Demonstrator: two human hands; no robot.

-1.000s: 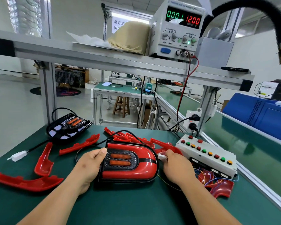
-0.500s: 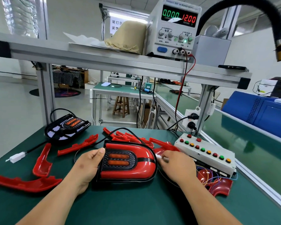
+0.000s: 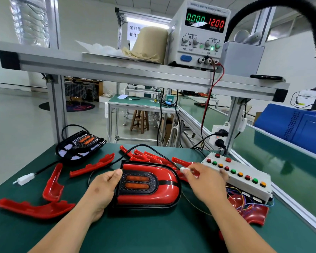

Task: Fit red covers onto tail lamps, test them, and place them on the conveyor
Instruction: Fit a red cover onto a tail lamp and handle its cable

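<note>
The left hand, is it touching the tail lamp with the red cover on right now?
Touching. In the head view the left hand wraps the left edge of the covered tail lamp, thumb lying on its top corner, no gap visible.

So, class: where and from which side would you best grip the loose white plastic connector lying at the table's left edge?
Pinch the white plastic connector across its blocky body from above; it lies flat, with its black cable trailing off to the right.

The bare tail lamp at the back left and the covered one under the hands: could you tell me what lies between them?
In the head view, a loose red cover lies between the bare tail lamp and the covered lamp, crossed by the covered lamp's black cable.
</note>
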